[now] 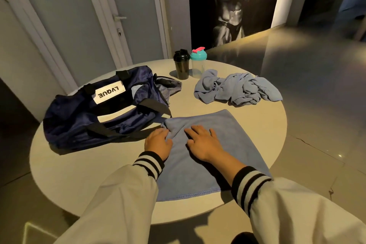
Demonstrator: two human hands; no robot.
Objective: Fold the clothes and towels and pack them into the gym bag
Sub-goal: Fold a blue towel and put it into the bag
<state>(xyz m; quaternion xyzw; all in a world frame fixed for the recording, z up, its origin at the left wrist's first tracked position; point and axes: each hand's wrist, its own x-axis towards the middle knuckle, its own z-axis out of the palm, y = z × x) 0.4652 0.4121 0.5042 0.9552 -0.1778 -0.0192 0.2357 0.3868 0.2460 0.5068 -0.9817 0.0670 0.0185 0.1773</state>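
Blue towel (217, 144) lies flat on the worktop (89, 174) under both hands, long axis running away from the person. The gym bag (89, 121) sits left, just beside the towel's far-left corner, so the left hand (157, 141) is nearer it. Right hand (202, 141) rests palm-down on the towel with fingers spread; left hand sits at the towel's left edge by a raised crease, can't tell if it pinches.

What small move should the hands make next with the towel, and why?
Probably smooth the ridge toward the far corner before folding. The towel lies spread on the table, right hand flat on it, left hand at its left edge, and it bunches between them.
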